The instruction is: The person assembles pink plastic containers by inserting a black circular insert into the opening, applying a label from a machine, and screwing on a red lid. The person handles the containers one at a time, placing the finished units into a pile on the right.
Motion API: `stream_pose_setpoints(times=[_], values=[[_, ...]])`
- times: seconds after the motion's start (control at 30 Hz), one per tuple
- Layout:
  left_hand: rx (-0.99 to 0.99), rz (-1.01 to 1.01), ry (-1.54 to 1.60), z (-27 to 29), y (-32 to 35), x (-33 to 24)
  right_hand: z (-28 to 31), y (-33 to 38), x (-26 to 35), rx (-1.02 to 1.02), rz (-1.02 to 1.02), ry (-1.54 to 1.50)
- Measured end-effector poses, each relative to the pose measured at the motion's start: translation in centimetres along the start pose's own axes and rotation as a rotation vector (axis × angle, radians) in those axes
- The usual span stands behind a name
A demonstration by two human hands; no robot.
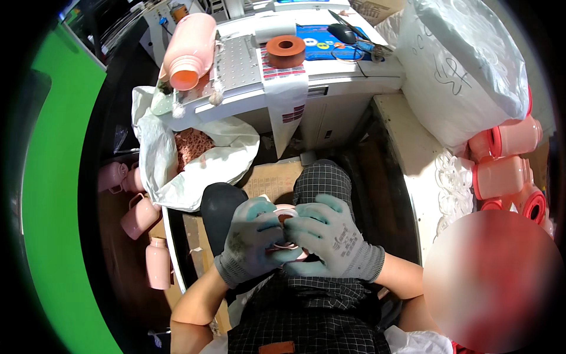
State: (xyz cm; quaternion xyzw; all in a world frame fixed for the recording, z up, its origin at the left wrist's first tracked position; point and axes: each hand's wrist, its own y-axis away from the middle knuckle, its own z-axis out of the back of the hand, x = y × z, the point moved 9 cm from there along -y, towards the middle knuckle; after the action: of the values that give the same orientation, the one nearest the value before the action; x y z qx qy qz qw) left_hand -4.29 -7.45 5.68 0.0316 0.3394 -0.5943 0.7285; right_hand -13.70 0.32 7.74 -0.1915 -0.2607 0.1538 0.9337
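Observation:
Both of my hands wear grey work gloves with teal fingertips and meet above my lap. Between them is a small round pink part with a pale rim and a reddish-brown middle. Fingers cover most of it, so its exact kind does not show. My left hand is closed around its left side. The fingers of my right hand curl over its right side and top. A checked dark apron and my knees lie underneath.
Ahead, a white bench carries a pink bottle, an orange tape roll and scissors. A white sack with pinkish-brown pieces and pink jugs stand left. White rings, red-rimmed pink containers and a plastic bag sit right.

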Motion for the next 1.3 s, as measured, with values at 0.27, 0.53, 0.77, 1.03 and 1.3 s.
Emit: stream_pose_setpoints(times=[0.27, 0.53, 0.77, 1.03, 1.3], values=[[-0.044, -0.005, -0.37, 2.1, 1.4, -1.0, -3.7, -0.7, -0.2, 0.025, -0.091, -0.086], [0.23, 0.12, -0.592, 2.0, -3.5, -1.1, -3.6, 0.2, 0.4, -0.055, 0.003, 0.086], [0.428, -0.073, -0.379, 0.0, -6.0, 0.0, -3.0, -0.4, -0.9, -0.032, -0.034, 0.036], [0.488, 0.105, -0.316, -1.0, -5.6, 2.6, -1.9, -0.3, -2.2, -0.043, -0.019, -0.223], [-0.118, 1.036, 0.677, -11.5, -9.3, 28.6, -1.7, 7.1, -15.5, -0.725, -0.959, -0.931]])
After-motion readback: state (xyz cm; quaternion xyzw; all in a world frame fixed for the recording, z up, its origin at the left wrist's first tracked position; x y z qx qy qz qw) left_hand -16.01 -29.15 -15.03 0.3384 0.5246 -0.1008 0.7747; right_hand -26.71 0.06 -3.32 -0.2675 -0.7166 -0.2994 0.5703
